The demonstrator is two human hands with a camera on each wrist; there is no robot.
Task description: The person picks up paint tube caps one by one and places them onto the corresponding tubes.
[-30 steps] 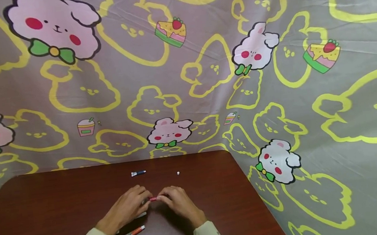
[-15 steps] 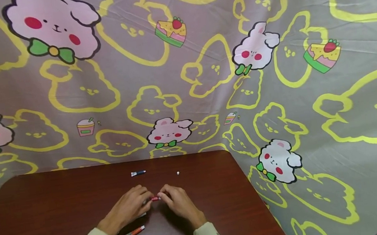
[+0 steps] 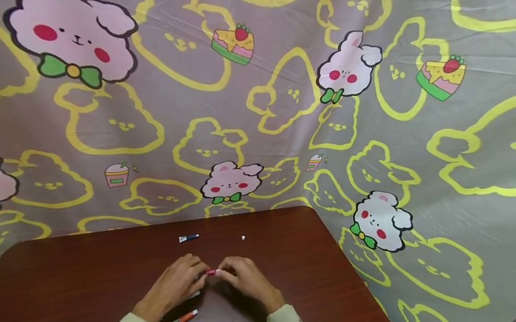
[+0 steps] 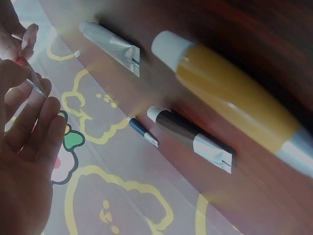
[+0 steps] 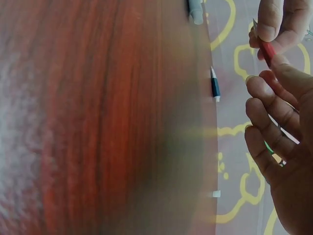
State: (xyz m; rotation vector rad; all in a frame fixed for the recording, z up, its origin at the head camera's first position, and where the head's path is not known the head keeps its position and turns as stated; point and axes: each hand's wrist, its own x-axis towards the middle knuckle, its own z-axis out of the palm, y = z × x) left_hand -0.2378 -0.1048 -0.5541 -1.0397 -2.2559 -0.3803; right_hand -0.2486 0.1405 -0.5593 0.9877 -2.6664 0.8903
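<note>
Between my two hands is a small red paint tube (image 3: 211, 273), held over the table with its white end to the right. My left hand (image 3: 176, 282) pinches the silver crimped end between thumb and fingers. The right hand (image 3: 246, 277) pinches the white end with thumb and forefinger, its other fingers loosely bent in the right wrist view. Near my left wrist lies an orange tube (image 3: 183, 320). A brown tube (image 4: 176, 128) and a whitish tube (image 4: 111, 44) show in the left wrist view, mostly covered by the left hand in the head view.
Farther back on the dark wood table (image 3: 84, 263) lies a blue tube (image 3: 189, 238). A small white cap (image 3: 243, 237) sits to its right. A patterned curtain (image 3: 273, 128) hangs behind and along the right side of the table.
My right fingertips have shifted slightly at the tube's white end, and more of that end shows now. The left hand keeps its grip almost unmoved.
</note>
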